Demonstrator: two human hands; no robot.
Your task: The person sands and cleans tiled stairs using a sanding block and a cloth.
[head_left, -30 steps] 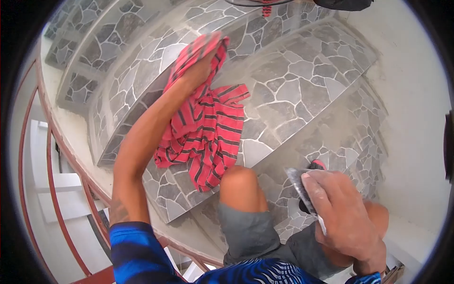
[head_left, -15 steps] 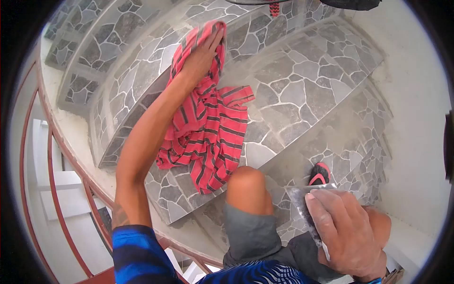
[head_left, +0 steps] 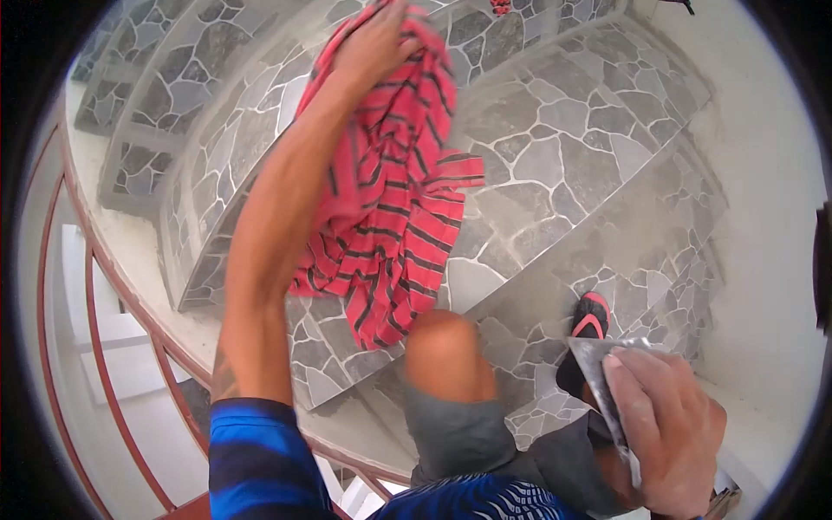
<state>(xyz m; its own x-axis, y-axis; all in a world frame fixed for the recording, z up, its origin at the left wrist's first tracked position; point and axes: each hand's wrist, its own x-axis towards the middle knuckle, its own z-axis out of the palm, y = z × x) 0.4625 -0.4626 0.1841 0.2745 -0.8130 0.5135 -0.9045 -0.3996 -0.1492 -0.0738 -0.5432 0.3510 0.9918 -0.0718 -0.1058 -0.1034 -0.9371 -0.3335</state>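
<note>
"Where is your left hand (head_left: 373, 45)?"
"Far left, clutching the red, black-striped cloth (head_left: 390, 173) over the grey stone-patterned step (head_left: 537, 160)."
"And your right hand (head_left: 669, 420)?"
"Near right, well apart, gripping a flat grey metal blade (head_left: 600, 373)."

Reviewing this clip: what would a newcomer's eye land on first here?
Probably the red cloth with dark stripes, bunched over the grey stone-patterned steps, with the left hand at its far end. Next, the flat metal blade in the right hand, lower right, near a black-and-pink sandal.
</note>
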